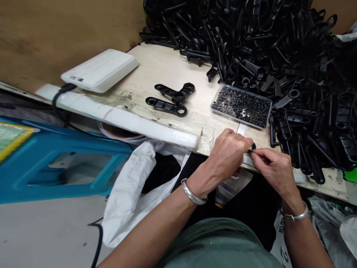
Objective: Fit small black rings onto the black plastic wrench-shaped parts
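Note:
My left hand [228, 150] is curled closed at the table's front edge, and only the end of a small black plastic part [252, 147] shows past its fingers. My right hand [272, 163] pinches its fingertips together right against that part. Both wrists wear silver bangles. Just beyond the hands stands a clear tray [241, 107] filled with small dark screws. Two black plastic handle pieces [173, 98] lie side by side on the table, left of the tray.
A large heap of black plastic handle parts [279, 56] covers the table's right and far side. A white flat device [100, 70] sits at the far left. A white foam strip [119, 117] lines the table edge. A blue stool [64, 163] and a white bag [134, 186] are lower left.

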A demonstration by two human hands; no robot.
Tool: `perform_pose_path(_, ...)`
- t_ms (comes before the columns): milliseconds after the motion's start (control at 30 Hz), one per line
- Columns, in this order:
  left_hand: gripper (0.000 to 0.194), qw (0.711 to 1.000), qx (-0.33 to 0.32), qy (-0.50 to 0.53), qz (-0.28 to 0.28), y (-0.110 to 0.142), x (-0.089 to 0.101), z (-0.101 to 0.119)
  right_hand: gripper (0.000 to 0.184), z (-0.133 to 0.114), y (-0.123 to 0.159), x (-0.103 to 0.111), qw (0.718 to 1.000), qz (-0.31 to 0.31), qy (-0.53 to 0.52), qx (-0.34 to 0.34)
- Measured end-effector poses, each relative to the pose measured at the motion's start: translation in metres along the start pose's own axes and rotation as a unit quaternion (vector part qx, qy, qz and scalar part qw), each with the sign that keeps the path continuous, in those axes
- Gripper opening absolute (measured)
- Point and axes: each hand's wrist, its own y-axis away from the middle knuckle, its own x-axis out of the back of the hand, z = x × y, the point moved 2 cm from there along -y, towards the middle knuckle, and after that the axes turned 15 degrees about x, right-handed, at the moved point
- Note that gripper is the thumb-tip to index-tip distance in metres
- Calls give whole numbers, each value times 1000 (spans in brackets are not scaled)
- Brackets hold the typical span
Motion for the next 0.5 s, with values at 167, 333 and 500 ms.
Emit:
perform_pose_path(167,26,999,21,41,6,1,-1,-7,15,0,0,1,1000,-5,5,-7)
perform_pose_path(333,26,989,54,132,29,9,0,-16,15,0,1,1,1000,-8,7,-7)
perform_pose_path(500,31,972,62,220,49,20,4,-21,13,0,2,1,1000,-9,-1,-5)
